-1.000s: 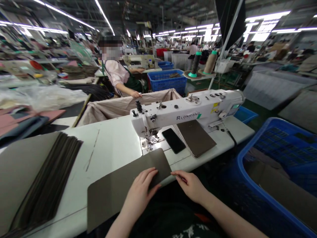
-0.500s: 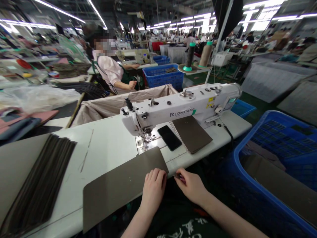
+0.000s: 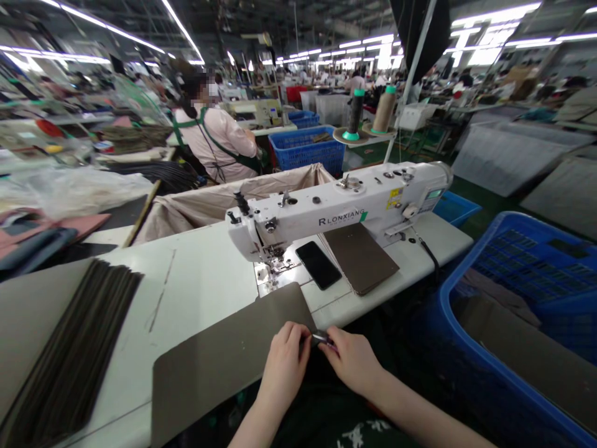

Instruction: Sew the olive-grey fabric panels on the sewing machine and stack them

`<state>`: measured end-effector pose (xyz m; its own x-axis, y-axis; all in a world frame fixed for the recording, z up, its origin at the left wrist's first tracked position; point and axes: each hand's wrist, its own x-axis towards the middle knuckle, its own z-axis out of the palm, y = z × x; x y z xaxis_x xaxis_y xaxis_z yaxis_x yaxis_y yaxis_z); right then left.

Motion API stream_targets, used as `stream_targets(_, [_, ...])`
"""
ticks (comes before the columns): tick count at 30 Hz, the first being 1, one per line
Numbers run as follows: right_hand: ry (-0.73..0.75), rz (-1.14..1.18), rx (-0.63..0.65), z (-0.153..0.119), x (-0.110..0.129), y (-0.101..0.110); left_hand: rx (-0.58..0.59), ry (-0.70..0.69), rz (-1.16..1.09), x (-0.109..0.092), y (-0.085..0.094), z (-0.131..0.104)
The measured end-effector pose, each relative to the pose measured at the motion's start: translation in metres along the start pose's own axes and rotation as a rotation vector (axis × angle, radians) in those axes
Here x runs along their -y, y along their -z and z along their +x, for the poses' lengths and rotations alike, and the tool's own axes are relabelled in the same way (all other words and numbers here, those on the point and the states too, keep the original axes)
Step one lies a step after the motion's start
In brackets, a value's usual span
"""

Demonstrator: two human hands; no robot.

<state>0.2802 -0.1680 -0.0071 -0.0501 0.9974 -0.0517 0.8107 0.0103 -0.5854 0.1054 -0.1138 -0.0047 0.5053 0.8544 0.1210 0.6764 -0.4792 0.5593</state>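
Observation:
A flat grey-brown panel lies on the white sewing table in front of the sewing machine, its near side over the table edge. My left hand is closed on the panel's near right corner, thumb and fingers pinched together. Small thread snips with a bright metal blade and a purplish part are in my closed right hand. Their tip points left and meets the panel's corner by my left fingertips. Whether the blades are apart cannot be made out.
A black phone and a stack of brown panels lie under the machine arm. More panels are piled at left. A blue basket stands at right. Beyond the cloth-lined bin sits a co-worker.
My right hand has moved left, bringing the snips' blade to the panel's corner by my left hand. The co-worker has turned away. The view has shifted slightly.

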Motion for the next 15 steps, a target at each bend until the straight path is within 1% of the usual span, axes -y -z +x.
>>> stream_targets(4, [0.001,-0.002,-0.022,0.003,0.001,-0.011,-0.028,-0.031,0.025,0.005,-0.005,-0.003])
stream_targets(8, [0.019,-0.023,-0.009,0.011,-0.007,-0.026,-0.078,-0.097,0.044,0.021,-0.013,-0.002])
stream_targets(12, [0.016,0.007,-0.029,0.020,-0.020,-0.038,-0.132,-0.139,0.013,0.043,-0.030,0.001])
stream_targets(15, [-0.019,0.156,-0.045,0.026,-0.022,-0.043,-0.222,-0.120,-0.038,0.056,-0.045,0.002])
